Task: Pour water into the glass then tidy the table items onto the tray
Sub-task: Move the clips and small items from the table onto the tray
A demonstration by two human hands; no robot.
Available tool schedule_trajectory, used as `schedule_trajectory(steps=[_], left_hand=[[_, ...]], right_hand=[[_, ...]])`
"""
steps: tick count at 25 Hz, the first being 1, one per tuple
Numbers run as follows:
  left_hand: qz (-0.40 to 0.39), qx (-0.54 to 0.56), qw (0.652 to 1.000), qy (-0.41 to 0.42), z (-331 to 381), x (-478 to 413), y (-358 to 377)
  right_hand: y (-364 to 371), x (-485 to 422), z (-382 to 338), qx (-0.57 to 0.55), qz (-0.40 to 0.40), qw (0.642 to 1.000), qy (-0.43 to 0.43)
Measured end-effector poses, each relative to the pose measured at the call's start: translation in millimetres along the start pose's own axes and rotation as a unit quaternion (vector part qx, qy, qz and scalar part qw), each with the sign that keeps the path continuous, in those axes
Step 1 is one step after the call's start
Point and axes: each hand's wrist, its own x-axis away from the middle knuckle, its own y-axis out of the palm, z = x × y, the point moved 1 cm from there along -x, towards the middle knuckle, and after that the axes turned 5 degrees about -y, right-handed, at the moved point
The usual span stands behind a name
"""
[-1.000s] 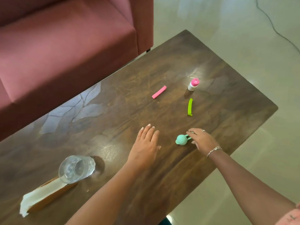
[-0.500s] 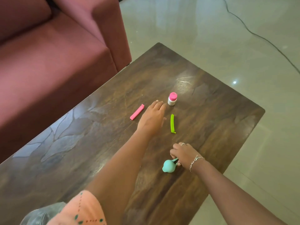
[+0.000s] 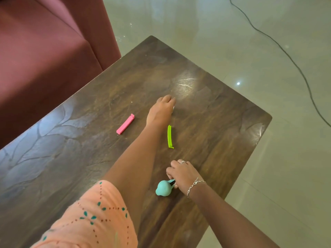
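Observation:
My left hand (image 3: 161,109) reaches far across the dark wooden table (image 3: 215,122) and covers the small white bottle with the pink cap; only a sliver of white shows at its right side. My right hand (image 3: 180,173) grips the handle of a teal round-headed tool (image 3: 163,188) resting on the table near the right edge. A pink clip (image 3: 125,124) lies left of my left forearm. A green clip (image 3: 169,136) lies just right of it. The glass and the tray are out of view.
A maroon sofa (image 3: 44,59) stands close along the table's far left side. Pale tiled floor (image 3: 268,68) with a dark cable (image 3: 293,63) surrounds the table's right and far edges.
My left hand has moved forward past the clips and come down over the pink-capped bottle. My right hand has kept hold of the teal tool. The view has shifted away from the glass.

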Motion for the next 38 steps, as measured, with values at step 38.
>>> schedule_trajectory(steps=[38], left_hand=[[0.352,0.069,0.851,-0.385,-332.3,693.3,-242.9]], right_hand=[[-41.5,-25.1,-517.1,-0.633,-0.07,0.767,0.079]])
